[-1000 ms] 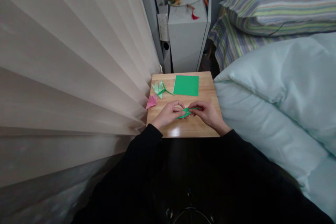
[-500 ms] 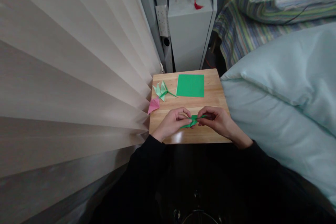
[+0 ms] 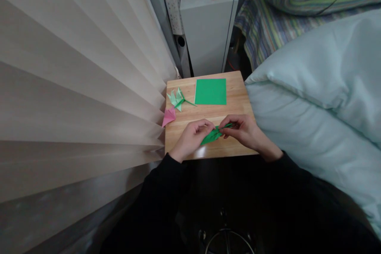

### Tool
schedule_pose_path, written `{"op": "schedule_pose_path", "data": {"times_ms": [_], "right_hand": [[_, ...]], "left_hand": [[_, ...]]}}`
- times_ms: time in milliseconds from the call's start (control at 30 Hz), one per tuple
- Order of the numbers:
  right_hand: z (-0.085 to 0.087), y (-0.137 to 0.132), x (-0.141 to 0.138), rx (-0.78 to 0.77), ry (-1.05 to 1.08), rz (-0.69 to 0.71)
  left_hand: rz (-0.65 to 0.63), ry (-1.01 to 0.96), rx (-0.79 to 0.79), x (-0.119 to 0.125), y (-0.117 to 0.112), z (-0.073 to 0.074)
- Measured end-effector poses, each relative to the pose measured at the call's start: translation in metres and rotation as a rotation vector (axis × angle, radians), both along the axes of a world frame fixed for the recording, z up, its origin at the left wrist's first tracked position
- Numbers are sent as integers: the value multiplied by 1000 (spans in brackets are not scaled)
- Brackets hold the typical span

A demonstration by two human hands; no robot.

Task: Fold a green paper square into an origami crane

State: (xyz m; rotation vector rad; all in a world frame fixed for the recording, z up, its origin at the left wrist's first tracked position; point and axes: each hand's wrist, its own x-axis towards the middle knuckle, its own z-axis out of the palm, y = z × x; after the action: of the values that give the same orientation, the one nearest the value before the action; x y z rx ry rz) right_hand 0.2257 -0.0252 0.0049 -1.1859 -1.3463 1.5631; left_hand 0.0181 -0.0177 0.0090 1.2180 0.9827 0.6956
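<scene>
Folded green paper (image 3: 212, 135): I see it slanted between both hands, nearside of the flat green sheet (image 3: 210, 91).
Left hand (image 3: 192, 137): curled, pinching its lower end.
Right hand (image 3: 242, 130): fingertips gripping its upper tip.

You're holding a folded green origami paper (image 3: 212, 135), dark green, creased into a narrow, long, pointed strip. It's lying slanted: the lower end is pointing toward your left hand (image 3: 193, 138), the upper end is rising toward your right hand (image 3: 243, 130). Each hand is pinching one end with its fingertips. It's hovering over the near part of the small wooden table (image 3: 238, 101); can't tell if it's touching the top.
</scene>
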Motion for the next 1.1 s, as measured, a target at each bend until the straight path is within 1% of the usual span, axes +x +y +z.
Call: {"op": "schedule_pose_path", "data": {"times_ms": [33,100,233,333,500,633,700,867,967,1100], "right_hand": [[0,0,1,11,-28,18],[1,1,4,35,-66,49],[1,4,7,42,-56,71],[0,5,8,13,-36,97],[-10,4,8,13,-111,198],[-13,5,10,81,-168,164],[-12,6,11,102,-197,149],[-4,6,12,108,-168,149],[0,6,12,50,-106,136],[4,8,12,-25,-14,54]], "left_hand": [[9,16,-13,0,0,-1],[25,4,-97,0,-1,-4],[82,-128,-307,4,-7,-9],[120,-195,-386,8,-11,-11],[102,-157,-392,12,-13,-15],[46,-179,-476,16,-16,-19],[10,-184,-526,18,-18,-21],[28,-166,-551,18,-19,-20],[44,-142,-509,15,-16,-16],[102,-133,-474,15,-13,-12]]}}
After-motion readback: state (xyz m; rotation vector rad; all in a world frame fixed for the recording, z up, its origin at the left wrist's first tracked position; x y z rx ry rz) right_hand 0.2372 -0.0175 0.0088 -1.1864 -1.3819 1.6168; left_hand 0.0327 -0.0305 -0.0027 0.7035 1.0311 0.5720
